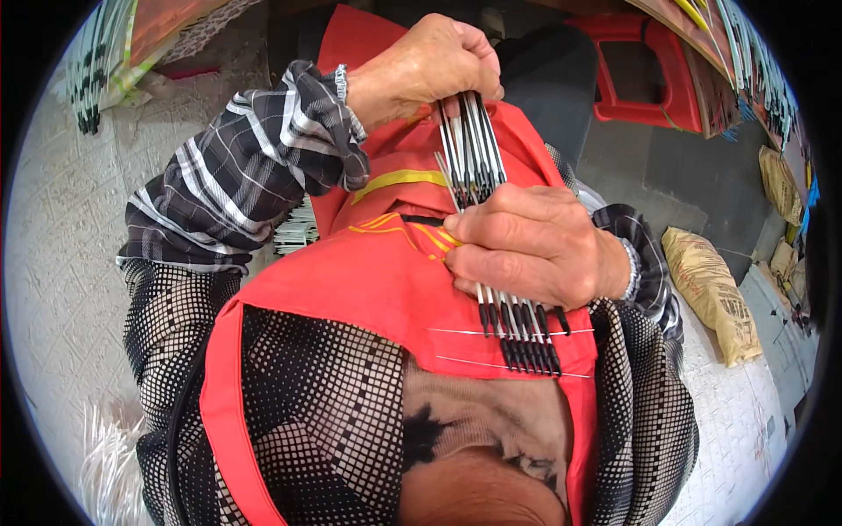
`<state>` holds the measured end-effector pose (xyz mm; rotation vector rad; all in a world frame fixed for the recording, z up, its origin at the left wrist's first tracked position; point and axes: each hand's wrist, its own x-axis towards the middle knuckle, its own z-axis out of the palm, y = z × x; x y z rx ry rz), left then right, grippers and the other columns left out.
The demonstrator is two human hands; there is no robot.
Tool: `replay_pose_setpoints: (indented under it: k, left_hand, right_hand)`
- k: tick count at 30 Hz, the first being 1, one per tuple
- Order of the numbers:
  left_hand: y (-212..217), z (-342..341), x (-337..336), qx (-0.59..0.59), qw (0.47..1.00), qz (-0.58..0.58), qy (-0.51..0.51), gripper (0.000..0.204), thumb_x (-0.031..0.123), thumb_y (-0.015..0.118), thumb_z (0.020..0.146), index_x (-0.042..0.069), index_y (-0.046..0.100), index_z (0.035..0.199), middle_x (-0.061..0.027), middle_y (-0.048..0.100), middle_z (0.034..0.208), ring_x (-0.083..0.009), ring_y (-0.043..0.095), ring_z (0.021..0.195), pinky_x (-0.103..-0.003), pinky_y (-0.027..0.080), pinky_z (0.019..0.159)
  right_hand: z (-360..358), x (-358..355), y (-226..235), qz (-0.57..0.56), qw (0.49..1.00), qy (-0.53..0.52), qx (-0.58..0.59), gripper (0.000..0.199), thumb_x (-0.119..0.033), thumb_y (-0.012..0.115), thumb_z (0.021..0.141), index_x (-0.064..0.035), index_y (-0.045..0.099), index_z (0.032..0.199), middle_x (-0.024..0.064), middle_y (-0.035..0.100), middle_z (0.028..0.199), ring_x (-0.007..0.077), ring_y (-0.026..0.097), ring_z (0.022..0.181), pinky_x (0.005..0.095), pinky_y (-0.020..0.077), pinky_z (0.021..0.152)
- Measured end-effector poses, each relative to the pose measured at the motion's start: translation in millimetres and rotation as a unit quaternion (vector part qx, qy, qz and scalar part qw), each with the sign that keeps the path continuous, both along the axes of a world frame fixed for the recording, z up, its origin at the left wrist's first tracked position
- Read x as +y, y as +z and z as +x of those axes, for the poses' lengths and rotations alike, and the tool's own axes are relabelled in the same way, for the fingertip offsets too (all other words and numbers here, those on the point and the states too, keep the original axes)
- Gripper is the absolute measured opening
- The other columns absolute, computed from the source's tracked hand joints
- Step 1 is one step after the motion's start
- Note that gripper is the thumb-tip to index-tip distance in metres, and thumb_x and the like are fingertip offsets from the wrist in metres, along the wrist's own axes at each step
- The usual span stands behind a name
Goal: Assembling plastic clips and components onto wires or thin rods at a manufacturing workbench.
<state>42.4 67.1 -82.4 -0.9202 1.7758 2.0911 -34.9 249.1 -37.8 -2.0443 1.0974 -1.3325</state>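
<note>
Floor: I see pale textured paving (61,263) on the left, darker grey concrete (693,175) at upper right.
Seat: a red plastic stool (653,74) stands on the grey part.
Sacks: tan bags (715,294) lie along the right.
Light: bright, even daylight.

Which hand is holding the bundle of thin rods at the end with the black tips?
The right hand: the black tips of the rod bundle stick out just below it, while the left hand grips the far end.
</note>
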Motion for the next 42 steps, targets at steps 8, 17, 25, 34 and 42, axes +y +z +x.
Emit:
replay_pose_setpoints:
  k: [8,17,25,34,42]
  left_hand:
    - [-1.1,2.1,0.4,0.028,0.998,0.036,0.031,0.009,0.002,0.069,0.078,0.002,0.064,0.085,-0.0026,0.062,0.069,-0.0088,0.059,0.056,-0.022,0.05,0.049]
    - [-5.2,1.7,16.3,0.086,0.959,0.159,0.217,0.026,-0.005,0.062,0.084,-0.003,0.056,0.109,-0.0139,0.062,0.091,-0.024,0.068,0.082,-0.035,0.06,0.067]
    - [-3.9,5.0,31.1,0.098,0.88,0.329,0.328,0.033,0.0,0.066,0.087,-0.004,0.054,0.117,-0.0189,0.063,0.099,-0.0304,0.069,0.092,-0.043,0.061,0.073]
    - [5.8,22.8,34.3,0.11,0.843,0.479,0.216,0.036,0.022,0.053,0.1,-0.001,0.05,0.127,-0.0235,0.062,0.113,-0.029,0.068,0.095,-0.041,0.058,0.082]
    - [-19.7,23.5,16.5,0.106,0.846,0.487,0.188,0.022,0.017,0.057,0.098,0.0,0.059,0.111,-0.015,0.068,0.102,-0.0233,0.069,0.084,-0.04,0.058,0.081]
  right_hand:
    - [-2.7,-2.3,1.6,0.008,1.0,0.002,0.012,0.023,-0.009,0.079,0.069,0.0039,0.066,0.085,0.0165,0.066,0.085,0.0225,0.064,0.065,0.0288,0.0524,0.054]
    - [-2.8,-4.8,0.5,-0.007,1.0,-0.016,0.006,0.024,-0.008,0.079,0.069,0.0043,0.066,0.084,0.0162,0.066,0.084,0.0222,0.063,0.064,0.0284,0.0516,0.053]
    - [-1.3,-4.5,-5.0,-0.031,0.999,-0.034,-0.005,0.024,-0.008,0.08,0.069,0.0047,0.067,0.085,0.0167,0.066,0.086,0.0209,0.06,0.06,0.0289,0.049,0.05]
    - [-6.0,-0.6,-7.5,-0.031,0.999,-0.029,-0.001,0.025,-0.008,0.08,0.07,0.0043,0.067,0.087,0.0171,0.066,0.087,0.0211,0.059,0.061,0.0289,0.0488,0.052]
    - [-4.0,-16.0,-3.3,-0.009,0.997,-0.07,-0.035,0.024,-0.01,0.07,0.067,-0.0006,0.064,0.088,0.0089,0.061,0.08,0.022,0.057,0.065,0.0319,0.0467,0.053]
